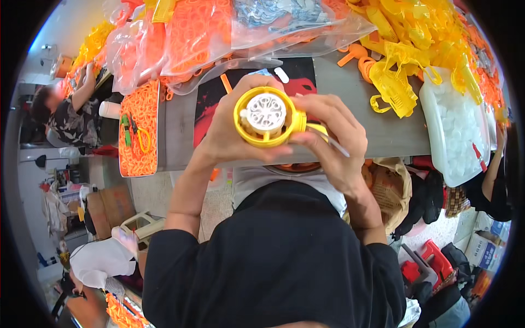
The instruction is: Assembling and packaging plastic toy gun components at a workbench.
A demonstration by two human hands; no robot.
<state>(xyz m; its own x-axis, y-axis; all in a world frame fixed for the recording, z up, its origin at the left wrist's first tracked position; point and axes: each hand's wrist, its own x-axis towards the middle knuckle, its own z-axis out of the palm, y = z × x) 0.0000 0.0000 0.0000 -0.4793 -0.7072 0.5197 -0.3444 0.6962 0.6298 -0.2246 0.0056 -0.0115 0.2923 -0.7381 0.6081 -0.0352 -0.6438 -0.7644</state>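
While both hands met above the counter [355,117], a white disc [266,111] sat in a yellow round housing [269,124].
Left hand [232,131] fingers clamped the housing; right hand [334,136] fingers pinched its side, apparently mid-assembly, needing a firm press.

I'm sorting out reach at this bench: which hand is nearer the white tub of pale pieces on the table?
Right. The right hand grips the yellow round part on the side facing the white tub; the left hand holds the part's far side, farther from the tub.
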